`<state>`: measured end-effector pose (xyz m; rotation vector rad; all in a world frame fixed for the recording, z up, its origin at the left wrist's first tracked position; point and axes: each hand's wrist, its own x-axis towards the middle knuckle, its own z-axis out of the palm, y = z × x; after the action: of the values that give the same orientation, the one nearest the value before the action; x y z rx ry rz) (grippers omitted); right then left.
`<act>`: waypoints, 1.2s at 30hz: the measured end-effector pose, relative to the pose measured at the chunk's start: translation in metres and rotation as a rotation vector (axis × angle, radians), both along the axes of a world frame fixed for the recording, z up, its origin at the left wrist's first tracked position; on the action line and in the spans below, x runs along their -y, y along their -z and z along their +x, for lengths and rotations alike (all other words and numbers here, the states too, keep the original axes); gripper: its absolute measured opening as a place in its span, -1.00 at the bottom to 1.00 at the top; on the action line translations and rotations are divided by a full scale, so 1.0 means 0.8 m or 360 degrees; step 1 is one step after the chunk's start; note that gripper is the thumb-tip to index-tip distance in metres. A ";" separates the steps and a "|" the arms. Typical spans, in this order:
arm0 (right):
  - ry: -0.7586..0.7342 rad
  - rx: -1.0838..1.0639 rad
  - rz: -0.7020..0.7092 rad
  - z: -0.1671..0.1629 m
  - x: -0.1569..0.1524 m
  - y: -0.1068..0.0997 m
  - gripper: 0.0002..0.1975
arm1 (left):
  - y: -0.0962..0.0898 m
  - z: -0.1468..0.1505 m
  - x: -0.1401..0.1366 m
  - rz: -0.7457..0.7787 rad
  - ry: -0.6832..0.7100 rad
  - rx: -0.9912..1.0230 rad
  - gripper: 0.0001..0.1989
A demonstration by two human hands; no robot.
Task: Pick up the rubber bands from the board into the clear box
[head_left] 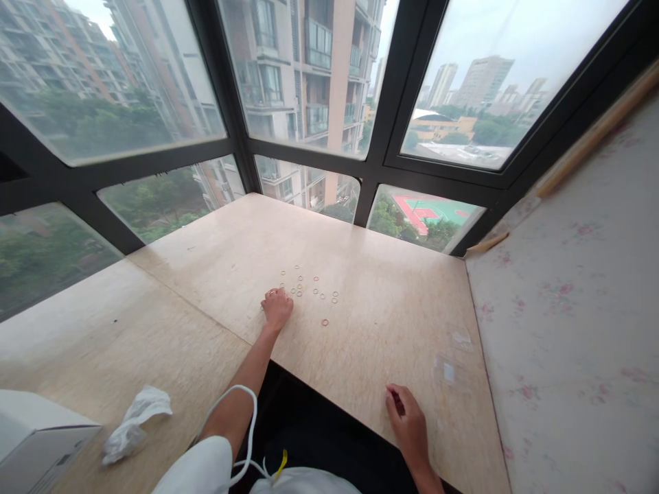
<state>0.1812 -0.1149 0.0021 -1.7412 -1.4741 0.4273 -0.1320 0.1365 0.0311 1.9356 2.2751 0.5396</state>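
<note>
The left hand (276,307) is stretched far out over the pale plywood desktop (391,322), knuckles up and fingers curled down against the board at the near-left edge of a loose scatter of small rubber bands (307,285) — thin orange-tan rings lying flat and mostly apart. Whether a band is pinched under the fingertips cannot be told. One darker orange band (325,322) lies alone, just right of that hand. The right hand (408,418) rests at the desk's near edge, fingers loosely bent and holding nothing. Near it lie two flat, clear plastic bags (449,371), glossy and rectangular; their contents cannot be made out. A crumpled white tissue (134,420) sits beside a white cardboard box (36,433) — matte, square-cornered, closed.
</note>
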 end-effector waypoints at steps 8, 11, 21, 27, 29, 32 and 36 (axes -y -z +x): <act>0.0002 0.0010 -0.0021 0.002 0.002 0.003 -0.73 | 0.007 -0.027 -0.007 -0.0023 0.0542 0.0082 -0.66; 0.0013 0.0009 -0.0028 0.001 0.002 0.002 -0.72 | 0.007 -0.041 -0.016 -0.0010 0.0587 0.0063 -0.67; 0.0031 0.0036 -0.0020 -0.001 0.002 0.000 -0.73 | 0.001 -0.087 -0.028 -0.0021 0.0429 -0.0036 -0.74; 0.0028 0.0070 -0.0005 -0.002 -0.001 -0.001 -0.71 | -0.002 -0.073 -0.018 0.0009 0.0502 0.0084 -0.72; 0.0027 0.0079 -0.0002 -0.002 -0.001 -0.001 -0.71 | 0.000 -0.057 -0.014 -0.0006 0.0649 0.0129 -0.75; 0.0032 0.0085 0.0010 -0.002 -0.001 -0.001 -0.70 | 0.004 -0.035 -0.009 -0.0027 0.0768 0.0172 -0.80; 0.0035 0.0084 0.0010 -0.003 0.000 -0.003 -0.71 | 0.010 -0.027 0.002 -0.0010 0.0693 0.0216 -0.82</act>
<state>0.1790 -0.1147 0.0043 -1.7744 -1.4902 0.3675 -0.1532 0.1352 0.0232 2.2207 1.6987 0.5826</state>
